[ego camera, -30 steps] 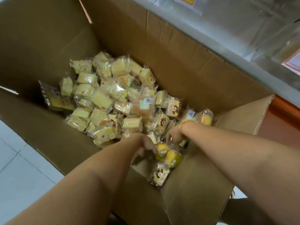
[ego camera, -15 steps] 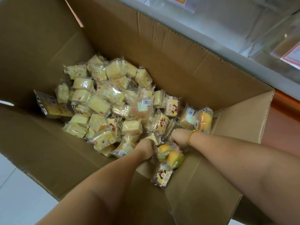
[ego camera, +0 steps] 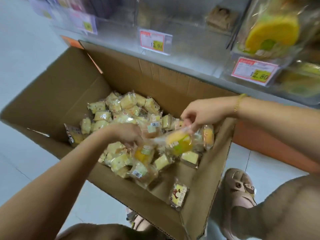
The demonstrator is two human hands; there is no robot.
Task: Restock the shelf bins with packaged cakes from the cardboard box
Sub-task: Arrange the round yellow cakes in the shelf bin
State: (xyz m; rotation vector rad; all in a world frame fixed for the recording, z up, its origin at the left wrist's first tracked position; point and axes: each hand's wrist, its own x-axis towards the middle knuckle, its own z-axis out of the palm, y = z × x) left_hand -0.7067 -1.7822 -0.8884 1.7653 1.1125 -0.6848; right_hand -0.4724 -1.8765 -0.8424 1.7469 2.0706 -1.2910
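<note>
Over the open brown cardboard box (ego camera: 155, 80), the right hand (ego camera: 199, 113) pinches the clear wrapper of a round yellow-and-green packaged cake (ego camera: 180, 144), held above the heap. Just beside it, the left hand (ego camera: 128, 135) grips another yellow wrapped cake (ego camera: 143, 153), below the clear plastic shelf bins (ego camera: 190, 23).

Right hand (ego camera: 202, 112) pinches orange cake packet (ego camera: 180, 143) above cardboard box (ego camera: 213, 170); left hand (ego camera: 129, 134) grips another packet (ego camera: 143, 154); pale cakes (ego camera: 121, 108) heaped toward box's far side
</note>
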